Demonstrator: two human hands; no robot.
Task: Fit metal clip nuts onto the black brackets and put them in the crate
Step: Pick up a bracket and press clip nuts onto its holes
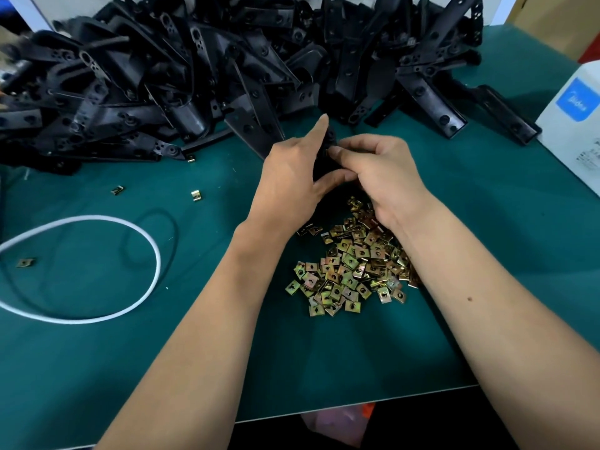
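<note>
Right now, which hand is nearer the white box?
Right. The right hand is mid-table, left of the white box; the left hand is farther left still.

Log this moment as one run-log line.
step: fitting clip nut | left hand: grips black bracket | right hand: pinches at bracket | clip nut pile: on mat | crate: not in view

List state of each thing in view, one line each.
Left hand: grips the held bracket.
Right hand: pinches the same bracket.
Held bracket: between both hands, mostly hidden.
Bracket pile: heaped at the table's far edge.
Clip nuts: loose heap under the right wrist.
White cord: looped on the table.
</note>
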